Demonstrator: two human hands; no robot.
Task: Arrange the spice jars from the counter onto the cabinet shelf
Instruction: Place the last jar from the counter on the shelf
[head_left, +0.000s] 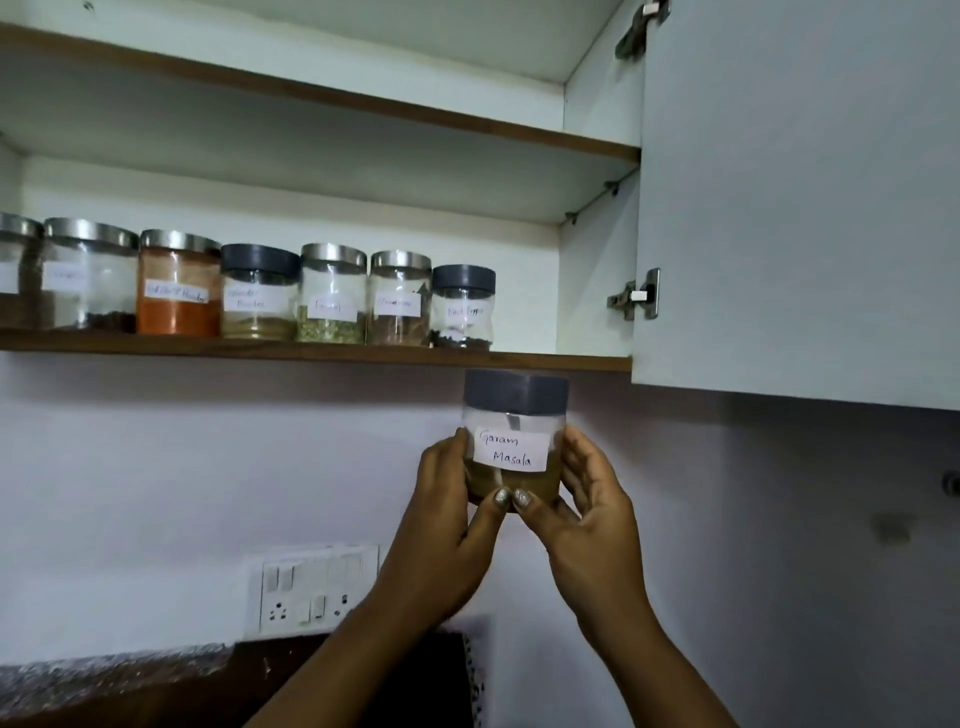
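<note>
A clear jar with a dark grey lid and a "Garam Masala" label (513, 447) is held up just below the shelf edge (545, 361). My left hand (441, 525) grips its left side and my right hand (587, 525) its right side, both thumbs pressed under the label. Several labelled spice jars stand in a row on the shelf, from steel-lidded ones at the left (88, 275) past an orange powder jar (178, 286) to a grey-lidded black pepper jar (462, 306) at the right end. To the right of that jar the shelf is bare.
The cabinet door (800, 208) stands open at the right, with hinges (636, 299) on the side wall. An upper shelf (363, 111) runs above. A switch and socket panel (311, 587) is on the wall below, and a dark object (363, 675) sits at the bottom.
</note>
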